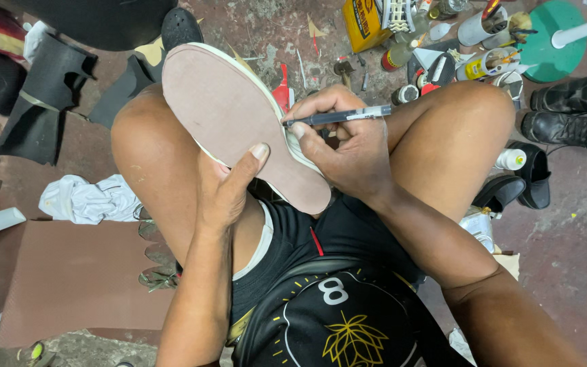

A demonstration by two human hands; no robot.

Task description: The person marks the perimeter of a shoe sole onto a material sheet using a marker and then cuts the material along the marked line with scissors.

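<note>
A shoe sole (232, 115), pinkish-brown on its flat face with a pale rim, rests tilted across my left knee. My left hand (229, 187) grips it from below, thumb pressed on the flat face near the heel end. My right hand (348, 146) holds a dark pen (338, 117) with its tip touching the sole's right edge. I sit on the floor with both knees raised.
A brown sheet of material (76, 272) lies at the left by a white cloth (90, 198). Black cut pieces (42, 102) lie at upper left. Bottles, cans and tools (443, 41) crowd the top. Black boots (572, 112) and a green disc stand (553, 41) are at the right.
</note>
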